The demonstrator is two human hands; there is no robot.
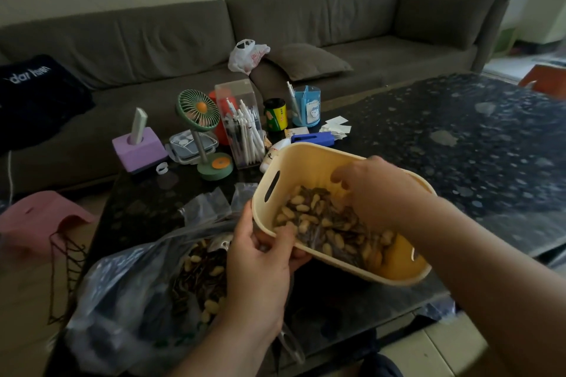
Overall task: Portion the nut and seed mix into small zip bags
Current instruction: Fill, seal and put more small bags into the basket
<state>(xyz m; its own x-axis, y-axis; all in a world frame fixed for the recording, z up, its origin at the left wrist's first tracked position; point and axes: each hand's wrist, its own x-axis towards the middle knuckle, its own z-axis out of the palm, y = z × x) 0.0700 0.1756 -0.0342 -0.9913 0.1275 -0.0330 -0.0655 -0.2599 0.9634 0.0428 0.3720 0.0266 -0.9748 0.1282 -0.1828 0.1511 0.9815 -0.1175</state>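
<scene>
A cream plastic basket (309,159) sits tilted on the dark table, holding a mix of peanuts and dark seeds (324,223). My left hand (260,260) grips the basket's near rim, thumb over the edge. My right hand (376,190) reaches down into the basket with curled fingers over the mix; what it holds is hidden. A large clear plastic bag (128,291) with more of the mix (199,278) lies at the front left. Clear small zip bags (211,208) lie behind it, left of the basket.
At the table's back stand a green desk fan (199,119), a clear pen box (242,128), a purple block (137,147), a blue pen cup (306,107) and a small can (275,115). A grey sofa (275,34) runs behind. A pink stool (43,217) stands left.
</scene>
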